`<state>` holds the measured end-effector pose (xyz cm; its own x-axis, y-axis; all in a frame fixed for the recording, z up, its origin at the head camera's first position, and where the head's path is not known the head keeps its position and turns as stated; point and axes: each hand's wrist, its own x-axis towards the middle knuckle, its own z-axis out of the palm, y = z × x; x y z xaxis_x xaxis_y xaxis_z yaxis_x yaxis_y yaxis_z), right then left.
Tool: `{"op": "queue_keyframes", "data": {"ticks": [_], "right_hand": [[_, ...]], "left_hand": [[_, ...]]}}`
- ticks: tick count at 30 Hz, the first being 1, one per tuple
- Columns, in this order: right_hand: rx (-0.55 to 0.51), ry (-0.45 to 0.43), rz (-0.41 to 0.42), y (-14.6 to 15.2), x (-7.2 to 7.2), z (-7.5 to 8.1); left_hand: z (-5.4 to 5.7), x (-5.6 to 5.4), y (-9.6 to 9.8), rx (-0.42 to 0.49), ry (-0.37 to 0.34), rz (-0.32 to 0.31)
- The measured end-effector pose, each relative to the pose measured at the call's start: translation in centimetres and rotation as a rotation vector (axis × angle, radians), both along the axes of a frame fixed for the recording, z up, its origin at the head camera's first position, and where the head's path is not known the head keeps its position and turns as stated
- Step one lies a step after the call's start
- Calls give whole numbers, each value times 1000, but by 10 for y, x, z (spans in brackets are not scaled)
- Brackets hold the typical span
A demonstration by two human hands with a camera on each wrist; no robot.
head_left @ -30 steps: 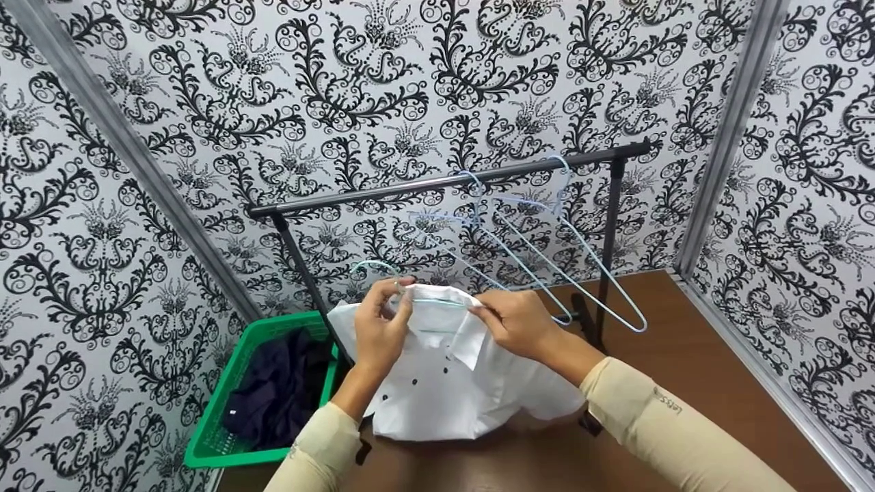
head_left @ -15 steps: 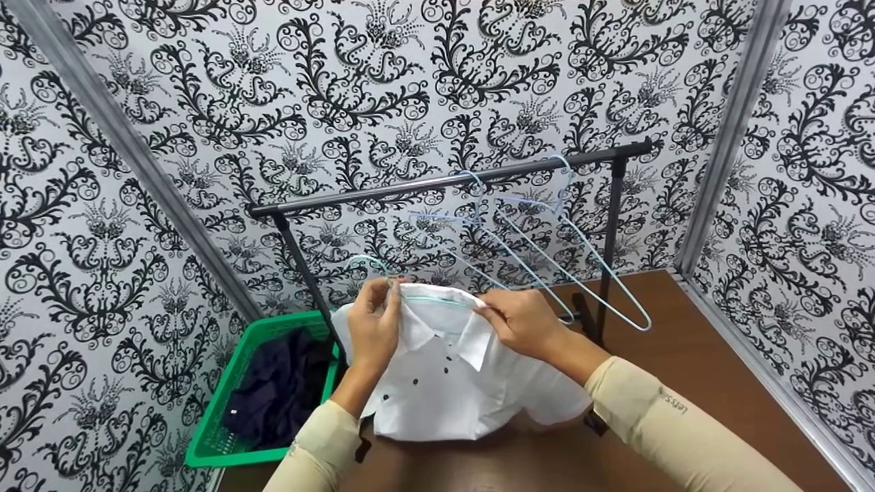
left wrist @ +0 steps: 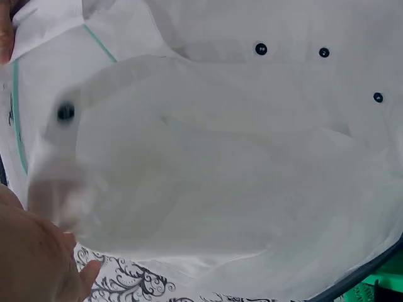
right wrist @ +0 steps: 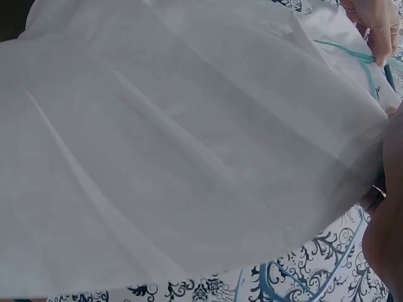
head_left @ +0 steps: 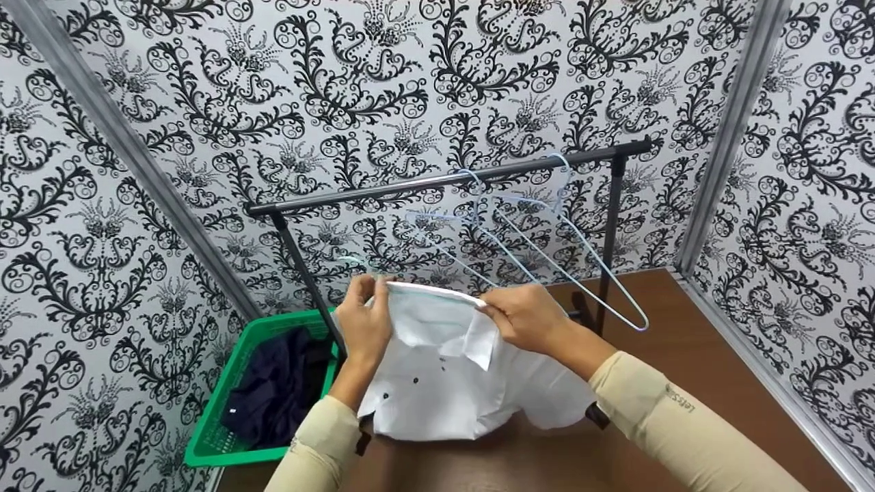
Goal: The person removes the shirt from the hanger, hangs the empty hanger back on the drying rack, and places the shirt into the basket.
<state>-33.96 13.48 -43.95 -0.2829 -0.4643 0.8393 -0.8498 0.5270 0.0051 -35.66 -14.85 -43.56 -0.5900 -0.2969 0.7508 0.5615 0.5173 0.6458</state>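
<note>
Head view: my left hand (head_left: pixel 364 318) and right hand (head_left: pixel 526 318) each pinch the collar (head_left: pixel 434 292) of the white shirt (head_left: pixel 437 403), thumb against fingers, over the table (head_left: pixel 683 342); the green basket (head_left: pixel 232 458) holds dark cloth (head_left: pixel 270 396). Left wrist: a teal hanger (left wrist: pixel 99 43) shows inside the neck. Right wrist: the shirt hides most of my right fingers.

High head view, wrist views near shirt (head_left: pixel 431 403)

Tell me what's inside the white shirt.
Parts of a teal hanger show inside the white shirt, at its open collar; whatever else lies deeper is covered by the fabric.
</note>
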Motion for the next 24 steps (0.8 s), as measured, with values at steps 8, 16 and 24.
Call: {"op": "queue_keyframes", "data": {"ticks": [8,16,24], "right_hand": [[-40,-134,-28,11,4,-4],[-56,-168,-26,13,3,-7],[-353,-409,-7,11,9,-9]], "left_hand": [[-5,-2,-19,25,-44,25],[0,-5,-18,69,-48,55],[7,1,-16,39,-122,75]]}}
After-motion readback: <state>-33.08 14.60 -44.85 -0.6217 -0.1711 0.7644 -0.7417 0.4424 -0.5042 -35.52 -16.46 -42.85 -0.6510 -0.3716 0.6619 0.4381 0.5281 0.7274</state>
